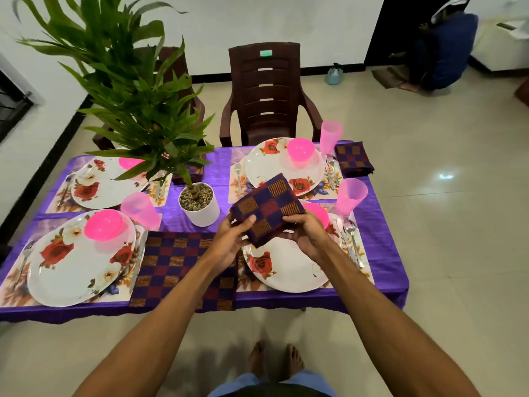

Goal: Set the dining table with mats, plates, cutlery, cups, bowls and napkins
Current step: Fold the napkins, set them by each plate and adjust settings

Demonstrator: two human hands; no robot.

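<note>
Clasped between left grip [232, 242] and right grip [307, 236], thumbs on top, fingers curled beneath: folded purple-and-orange checked cloth napkin [267, 209], held above the white rose-printed plate [286, 270] near the desk [383, 224] near-right corner, likely keeping the fold neat. Probably bound for the narrow bare strip beyond the steel cutlery [350, 242], close to the right edge.

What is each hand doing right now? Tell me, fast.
Left hand: holding the folded checked napkin, thumb on top.
Right hand: holding the same napkin, at its near right side.
</note>
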